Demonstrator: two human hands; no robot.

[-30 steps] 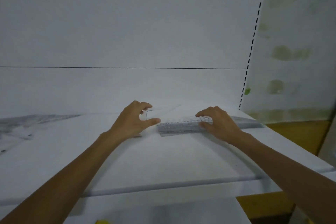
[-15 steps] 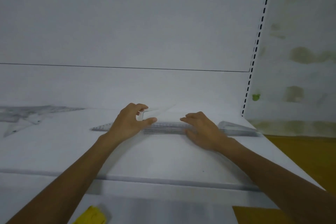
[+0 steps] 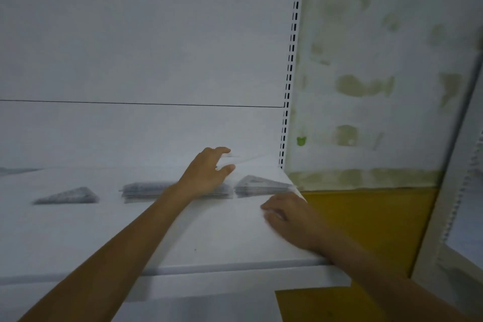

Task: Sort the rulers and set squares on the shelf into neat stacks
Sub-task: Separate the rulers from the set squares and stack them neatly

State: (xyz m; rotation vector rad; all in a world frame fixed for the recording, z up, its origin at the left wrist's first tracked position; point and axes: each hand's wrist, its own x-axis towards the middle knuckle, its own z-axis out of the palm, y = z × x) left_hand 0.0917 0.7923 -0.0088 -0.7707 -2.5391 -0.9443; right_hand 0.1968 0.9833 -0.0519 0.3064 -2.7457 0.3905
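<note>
A stack of clear rulers (image 3: pixel 146 191) lies across the white shelf (image 3: pixel 104 230), its right end hidden behind my left hand (image 3: pixel 206 175). That hand hovers over the stack and pinches a faint, transparent set square (image 3: pixel 251 161) between thumb and forefinger. A stack of set squares (image 3: pixel 261 185) sits at the shelf's right end, just right of the rulers. Another blurred set-square pile (image 3: pixel 68 196) lies further left. My right hand (image 3: pixel 292 217) rests flat on the shelf in front of the right stack, holding nothing.
A slotted white upright (image 3: pixel 290 73) marks the shelf's right end, with a stained wall (image 3: pixel 366 86) and a yellow surface (image 3: pixel 366 230) beyond it. The shelf's front lip (image 3: pixel 235 266) runs below my forearms. More grey items (image 3: pixel 13 171) lie at the far left.
My right hand has come off the ruler stack and drawn back toward the shelf's right front. My left hand has shifted right, over the rulers' right end. The view has swung.
</note>
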